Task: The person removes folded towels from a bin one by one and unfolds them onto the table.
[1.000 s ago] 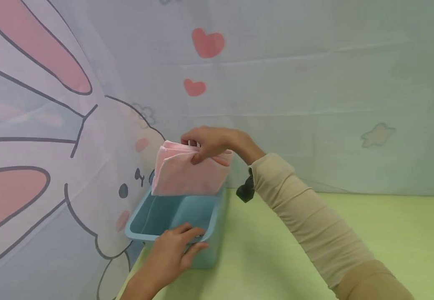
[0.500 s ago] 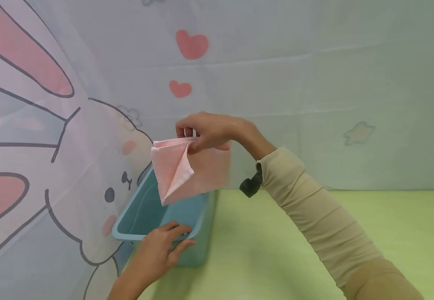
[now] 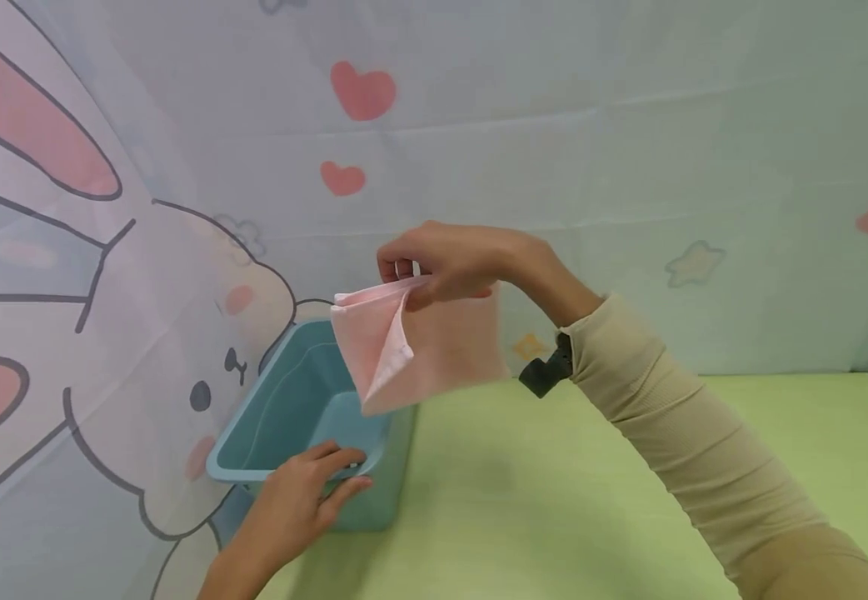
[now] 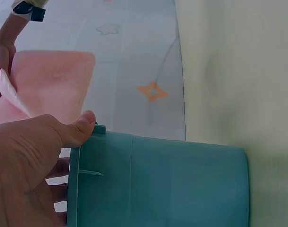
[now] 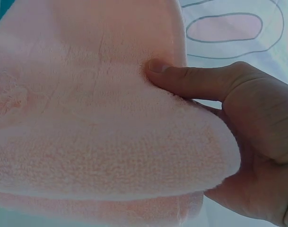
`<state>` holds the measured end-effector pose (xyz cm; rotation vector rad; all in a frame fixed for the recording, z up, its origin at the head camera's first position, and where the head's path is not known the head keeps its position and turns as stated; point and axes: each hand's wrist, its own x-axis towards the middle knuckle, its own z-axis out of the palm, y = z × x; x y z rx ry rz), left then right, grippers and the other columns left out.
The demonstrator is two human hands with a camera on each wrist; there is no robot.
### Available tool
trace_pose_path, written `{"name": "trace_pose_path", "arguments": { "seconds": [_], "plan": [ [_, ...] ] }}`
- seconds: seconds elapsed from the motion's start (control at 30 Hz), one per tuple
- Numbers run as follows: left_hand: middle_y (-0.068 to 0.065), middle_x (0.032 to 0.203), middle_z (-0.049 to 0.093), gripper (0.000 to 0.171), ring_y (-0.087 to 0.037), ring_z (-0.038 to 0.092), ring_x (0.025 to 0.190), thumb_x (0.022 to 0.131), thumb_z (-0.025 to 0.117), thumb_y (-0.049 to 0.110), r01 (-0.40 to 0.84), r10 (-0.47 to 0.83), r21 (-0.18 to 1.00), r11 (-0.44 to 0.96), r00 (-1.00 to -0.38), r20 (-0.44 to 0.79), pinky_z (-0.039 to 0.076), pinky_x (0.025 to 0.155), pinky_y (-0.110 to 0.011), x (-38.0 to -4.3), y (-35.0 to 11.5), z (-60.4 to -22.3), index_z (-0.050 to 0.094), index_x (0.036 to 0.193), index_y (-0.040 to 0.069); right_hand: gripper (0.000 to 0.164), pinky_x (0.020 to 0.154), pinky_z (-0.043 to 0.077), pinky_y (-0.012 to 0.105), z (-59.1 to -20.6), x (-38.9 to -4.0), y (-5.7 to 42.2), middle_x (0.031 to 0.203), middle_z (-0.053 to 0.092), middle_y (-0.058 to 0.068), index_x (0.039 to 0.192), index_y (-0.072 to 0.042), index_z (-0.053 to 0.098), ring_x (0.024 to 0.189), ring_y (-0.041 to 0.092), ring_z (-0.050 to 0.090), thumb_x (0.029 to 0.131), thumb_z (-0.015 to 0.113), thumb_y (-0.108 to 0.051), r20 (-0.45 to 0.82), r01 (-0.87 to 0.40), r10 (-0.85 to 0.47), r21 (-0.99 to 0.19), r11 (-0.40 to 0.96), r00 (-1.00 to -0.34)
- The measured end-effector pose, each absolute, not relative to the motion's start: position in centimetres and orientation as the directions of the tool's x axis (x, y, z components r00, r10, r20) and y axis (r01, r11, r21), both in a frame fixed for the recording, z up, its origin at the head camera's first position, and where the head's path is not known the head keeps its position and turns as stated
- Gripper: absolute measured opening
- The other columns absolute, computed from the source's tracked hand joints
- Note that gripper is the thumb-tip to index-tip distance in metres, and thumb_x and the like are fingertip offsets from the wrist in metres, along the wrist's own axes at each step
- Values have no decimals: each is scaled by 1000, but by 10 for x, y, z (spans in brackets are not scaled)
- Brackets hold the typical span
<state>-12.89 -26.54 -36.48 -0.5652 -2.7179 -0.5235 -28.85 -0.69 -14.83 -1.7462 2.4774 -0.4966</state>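
A folded pink towel hangs from my right hand, which pinches its upper edge. One front corner of the towel is folded over. In the right wrist view, the thumb of my right hand presses on the fluffy towel, with the other fingers behind it. Below and to the left stands a blue-green plastic bin, and the towel hangs over its right rim. My left hand grips the bin's near rim, fingers inside and thumb outside. In the left wrist view, that thumb lies by the rim of the bin.
The bin stands on a yellow-green tabletop, near its left side. Behind it hangs a pale cloth backdrop printed with a rabbit, hearts and stars. A small black device sits at the right cuff.
My right hand has carried the towel to the right, away from above the bin's middle. The towel's front corner has flopped over. My left hand stays on the rim; the view has shifted right.
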Motion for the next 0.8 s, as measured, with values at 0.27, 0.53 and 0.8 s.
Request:
{"name": "trace_pose_path", "arguments": {
  "seconds": [0.27, 0.53, 0.8],
  "plan": [
    [18, 88, 55, 22, 2, 52, 69, 94, 77, 34, 414, 290, 307, 857, -880, 377, 50, 61, -26, -127, -269, -367, 78, 112, 21, 11, 57, 50, 33, -155, -279, 22, 97, 66, -3, 100, -16, 62, 66, 18, 59, 96, 66, -7, 86, -893, -920, -291, 344, -383],
    [20, 90, 58, 23, 1, 57, 73, 93, 78, 35, 388, 256, 309, 869, -884, 390, 53, 65, -29, -124, -274, -367, 79, 112, 22, 12, 68, 51, 33, -175, -271, 51, 93, 66, -5, 99, -18, 62, 75, 16, 60, 98, 67, -7, 66, -879, -908, -289, 380, -414],
    [21, 90, 58, 23, 1, 59, 74, 93, 79, 34, 369, 244, 309, 877, -894, 375, 54, 66, -29, -122, -280, -368, 79, 112, 21, 16, 65, 50, 32, -206, -264, 78, 90, 66, -5, 95, -19, 61, 71, 13, 57, 96, 67, -3, 43, -840, -881, -327, 433, -471]
  ]
}}
